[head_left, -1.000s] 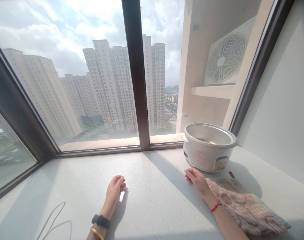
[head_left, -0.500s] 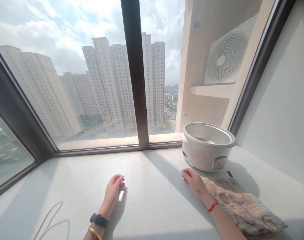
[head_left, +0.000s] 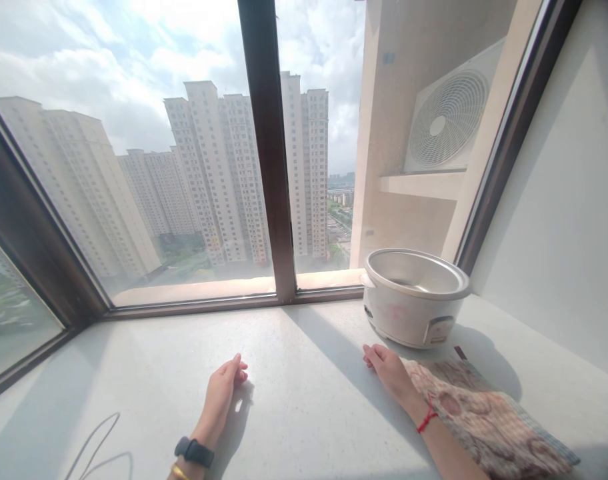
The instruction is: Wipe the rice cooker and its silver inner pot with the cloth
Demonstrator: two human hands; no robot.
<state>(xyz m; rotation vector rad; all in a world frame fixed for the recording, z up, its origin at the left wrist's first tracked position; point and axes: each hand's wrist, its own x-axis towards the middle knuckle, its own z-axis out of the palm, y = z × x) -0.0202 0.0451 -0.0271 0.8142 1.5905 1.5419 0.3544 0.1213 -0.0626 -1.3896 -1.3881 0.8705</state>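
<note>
My left hand [head_left: 224,393] is held over the white sill, its fingers curled in and nothing showing between them. A dark band [head_left: 195,452] and a gold bangle [head_left: 179,472] circle that wrist. My right hand [head_left: 388,375], also with curled fingers and nothing visible in them, is just in front of a white electric cooker pot [head_left: 409,313], apart from its base. A red string bracelet [head_left: 427,417] is on the right wrist. Beside and partly behind my right forearm lies a patterned brownish towel [head_left: 499,427].
The pale sill [head_left: 294,400] runs along a window with a dark frame [head_left: 279,200]. A thin wire loop [head_left: 117,416] sticks up at the lower left. On the right stands a white wall [head_left: 559,233]. Outside the glass are tall buildings and an air conditioner unit [head_left: 447,120].
The view has shifted slightly. My left hand has turned a little, its fingers more tucked in. My right hand, the pot and the towel stay about where they were.
</note>
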